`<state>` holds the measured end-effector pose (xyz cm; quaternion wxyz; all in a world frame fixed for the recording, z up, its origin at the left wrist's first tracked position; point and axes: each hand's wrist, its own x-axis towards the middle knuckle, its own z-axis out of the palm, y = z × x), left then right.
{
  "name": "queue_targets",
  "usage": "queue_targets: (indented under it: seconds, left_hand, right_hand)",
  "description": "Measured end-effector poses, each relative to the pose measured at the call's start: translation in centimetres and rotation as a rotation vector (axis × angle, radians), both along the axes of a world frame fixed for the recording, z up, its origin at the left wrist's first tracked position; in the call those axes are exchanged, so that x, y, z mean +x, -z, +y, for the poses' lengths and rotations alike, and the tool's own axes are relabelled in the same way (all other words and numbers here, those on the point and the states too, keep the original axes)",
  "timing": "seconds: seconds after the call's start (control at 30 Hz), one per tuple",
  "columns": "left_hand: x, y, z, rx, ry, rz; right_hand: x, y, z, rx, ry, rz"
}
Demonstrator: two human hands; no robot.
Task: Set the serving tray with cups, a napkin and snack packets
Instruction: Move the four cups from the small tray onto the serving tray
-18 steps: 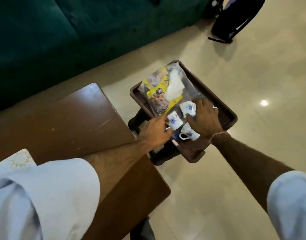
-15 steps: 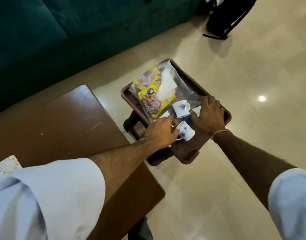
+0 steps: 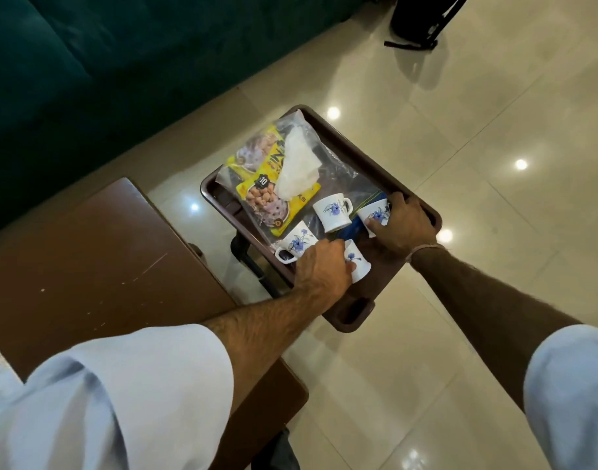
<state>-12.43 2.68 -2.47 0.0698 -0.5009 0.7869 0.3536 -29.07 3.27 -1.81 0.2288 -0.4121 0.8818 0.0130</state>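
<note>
Both hands (image 3: 324, 269) have shifted, fingers (image 3: 375, 226) now wrapping separate cups (image 3: 377, 213).

Glossy floor tiles (image 3: 494, 106), scuffed wooden table (image 3: 97, 259), clear plastic bag (image 3: 328, 171).

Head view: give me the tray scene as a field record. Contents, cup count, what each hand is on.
tray: brown serving tray, on a dark stand over the tiled floor
cups: four white cups with blue flowers, all on the tray
snacks: yellow snack packets inside a clear bag, far end of tray
napkin: white napkin lying on the bag
left hand: left hand gripping the near cup
right hand: right hand on the right cup
free cups: middle cup, left cup
</note>
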Motion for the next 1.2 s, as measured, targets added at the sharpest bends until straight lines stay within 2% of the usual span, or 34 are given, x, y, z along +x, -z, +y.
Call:
queue_targets:
  seconds: [0.3,0.47,0.6,0.7,0.9,1.07,1.2]
  left_hand:
    - [-1.1,0.6,0.7,0.06,0.067,0.007]
    - [-1.0,0.8,0.4,0.161,0.111,0.006]
    - [-1.2,-0.2,0.1,0.178,0.073,0.015]
    - [-1.4,-1.6,-0.2,0.139,-0.02,0.093]
    - [-0.9,-6.8,-2.0,0.014,-0.177,0.322]
    - [1.1,-12.9,-4.8,-0.158,-0.168,0.334]
    - [4.1,-18.8,-7.0,-0.221,-0.173,0.392]
  right_hand:
    - [0.6,1.5,0.0,-0.081,0.062,-0.09]
    - [0.9,2.0,0.1,-0.162,0.147,-0.162]
    - [0.7,1.4,1.2,-0.257,0.211,-0.224]
    - [0.7,0.0,1.7,-0.374,0.247,-0.248]
    - [1.3,-6.1,1.0,-0.532,0.242,-0.237]
    - [2.6,-13.3,-0.9,-0.678,0.145,-0.225]
    - [4.8,-20.1,-3.0,-0.738,0.032,-0.201]
